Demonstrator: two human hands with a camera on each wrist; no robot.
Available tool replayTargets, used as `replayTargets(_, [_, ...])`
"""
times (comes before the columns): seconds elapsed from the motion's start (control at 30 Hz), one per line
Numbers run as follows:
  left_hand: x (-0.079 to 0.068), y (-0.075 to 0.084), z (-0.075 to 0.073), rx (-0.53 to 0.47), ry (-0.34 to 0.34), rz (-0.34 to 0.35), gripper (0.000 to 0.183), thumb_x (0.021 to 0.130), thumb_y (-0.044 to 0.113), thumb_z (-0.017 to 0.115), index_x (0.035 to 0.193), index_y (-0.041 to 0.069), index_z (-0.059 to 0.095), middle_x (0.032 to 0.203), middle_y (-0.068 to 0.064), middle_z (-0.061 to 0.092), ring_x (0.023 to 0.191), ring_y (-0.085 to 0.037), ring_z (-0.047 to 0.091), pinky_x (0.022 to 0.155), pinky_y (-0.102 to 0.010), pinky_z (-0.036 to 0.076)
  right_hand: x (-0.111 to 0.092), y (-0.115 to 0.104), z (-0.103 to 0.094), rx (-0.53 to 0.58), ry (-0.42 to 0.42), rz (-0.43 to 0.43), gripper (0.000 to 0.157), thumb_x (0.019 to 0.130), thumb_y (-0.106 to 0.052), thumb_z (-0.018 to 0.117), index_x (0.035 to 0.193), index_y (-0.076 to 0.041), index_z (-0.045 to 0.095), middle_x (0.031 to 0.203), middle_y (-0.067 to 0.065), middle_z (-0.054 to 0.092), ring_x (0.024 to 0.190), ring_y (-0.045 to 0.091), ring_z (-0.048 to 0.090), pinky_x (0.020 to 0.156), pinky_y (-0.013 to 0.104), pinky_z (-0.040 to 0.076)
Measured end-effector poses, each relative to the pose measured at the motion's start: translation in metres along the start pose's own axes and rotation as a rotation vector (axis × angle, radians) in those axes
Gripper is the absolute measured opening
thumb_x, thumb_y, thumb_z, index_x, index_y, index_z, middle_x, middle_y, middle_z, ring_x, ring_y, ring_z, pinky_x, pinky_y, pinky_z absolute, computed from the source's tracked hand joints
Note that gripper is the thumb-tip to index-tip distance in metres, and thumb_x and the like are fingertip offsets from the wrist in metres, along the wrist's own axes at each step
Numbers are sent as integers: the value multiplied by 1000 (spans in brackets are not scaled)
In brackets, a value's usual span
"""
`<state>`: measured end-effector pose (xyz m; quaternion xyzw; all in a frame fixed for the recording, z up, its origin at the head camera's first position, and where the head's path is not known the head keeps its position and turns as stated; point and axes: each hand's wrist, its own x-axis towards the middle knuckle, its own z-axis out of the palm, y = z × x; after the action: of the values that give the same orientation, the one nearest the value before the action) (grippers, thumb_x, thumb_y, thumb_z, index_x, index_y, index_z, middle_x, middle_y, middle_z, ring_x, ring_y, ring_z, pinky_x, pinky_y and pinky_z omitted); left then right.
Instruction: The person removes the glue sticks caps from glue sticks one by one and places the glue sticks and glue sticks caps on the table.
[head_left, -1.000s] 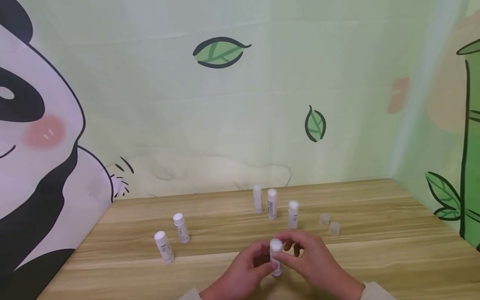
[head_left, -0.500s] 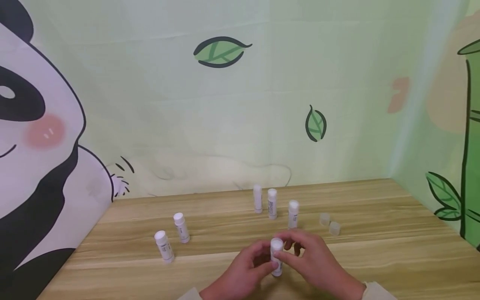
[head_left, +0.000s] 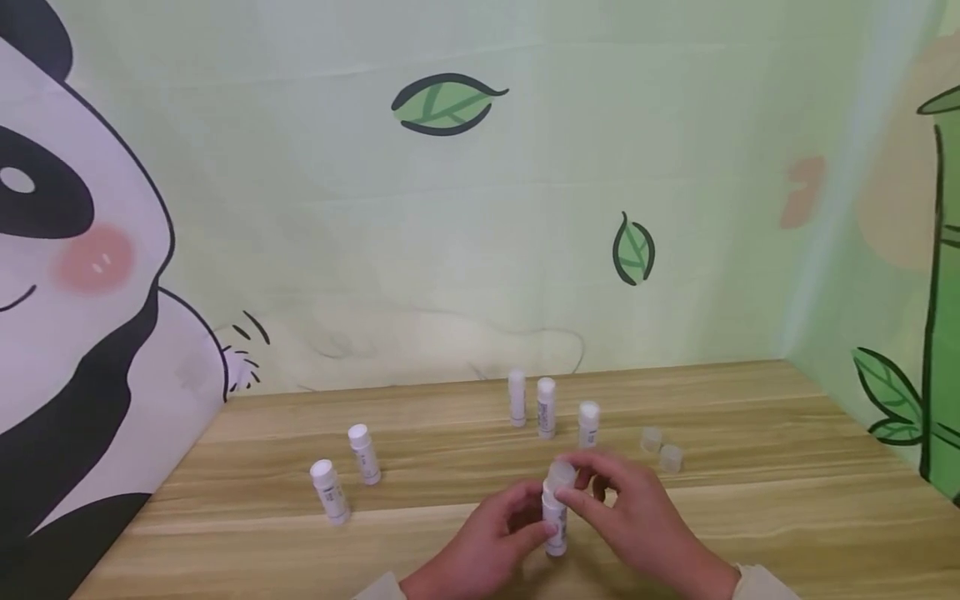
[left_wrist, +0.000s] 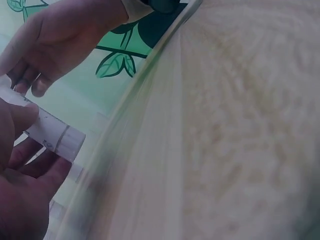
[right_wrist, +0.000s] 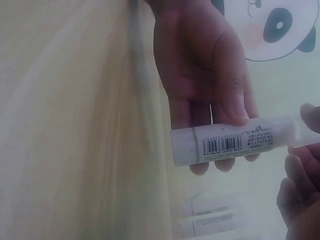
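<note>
My left hand [head_left: 483, 542] grips the body of a white glue stick [head_left: 555, 540], which stands upright at the front of the table. In the right wrist view a printed barcode shows on the glue stick [right_wrist: 225, 144]. Above it, thumb and fingers of my right hand [head_left: 633, 508] pinch the translucent cap [head_left: 562, 475], which sits raised at the top end of the tube. The left wrist view shows the tube's base end [left_wrist: 70, 142] jutting past the left fingers.
On the wooden table [head_left: 435, 475], two capped glue sticks [head_left: 330, 493] stand at the left. Three more [head_left: 546, 408] stand beyond my hands, the nearest partly hidden by the right hand. Two loose translucent caps [head_left: 671, 458] lie to their right. A printed cloth [head_left: 322, 208] hangs behind.
The right hand has risen slightly with the cap, which now stands higher on the glue stick and shows more of the tube's neck. The left hand keeps its hold.
</note>
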<state>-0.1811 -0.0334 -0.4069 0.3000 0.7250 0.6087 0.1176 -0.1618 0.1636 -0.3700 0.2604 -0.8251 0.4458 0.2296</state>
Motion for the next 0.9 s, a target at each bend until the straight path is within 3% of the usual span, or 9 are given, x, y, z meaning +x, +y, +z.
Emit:
replayTargets(0.17, [0, 0, -2, 21, 27, -5, 33, 96, 20, 60, 128, 11, 56, 121, -12, 66, 111, -14, 62, 94, -21, 47, 2, -2, -1, 27, 10, 16, 24, 84, -17, 75, 106, -18, 68, 82, -12, 61, 70, 1, 54, 58, 22, 50])
replayTargets(0.4, [-2, -2, -10, 86, 69, -22, 33, 96, 21, 60, 128, 14, 57, 119, -7, 67, 108, -11, 62, 91, -22, 48, 2, 5, -6, -22, 38, 30, 25, 81, -18, 78, 104, -17, 70, 79, -12, 61, 71, -1, 53, 58, 21, 49])
replayTargets(0.57, [-11, -4, -27, 90, 110, -59, 31, 96, 23, 61, 125, 13, 57, 121, -10, 66, 110, -15, 61, 91, -21, 47, 4, 13, -12, -45, 24, 125, 23, 81, -23, 78, 103, -19, 70, 79, -12, 61, 72, 1, 55, 60, 21, 49])
replayTargets(0.9, [-41, -11, -72, 144, 276, -143, 35, 94, 21, 63, 125, 6, 56, 120, -14, 65, 112, -22, 59, 91, -20, 47, 2, 34, -29, -130, -58, 341, 28, 82, -33, 77, 105, -19, 69, 89, -8, 66, 78, 4, 54, 66, 20, 47])
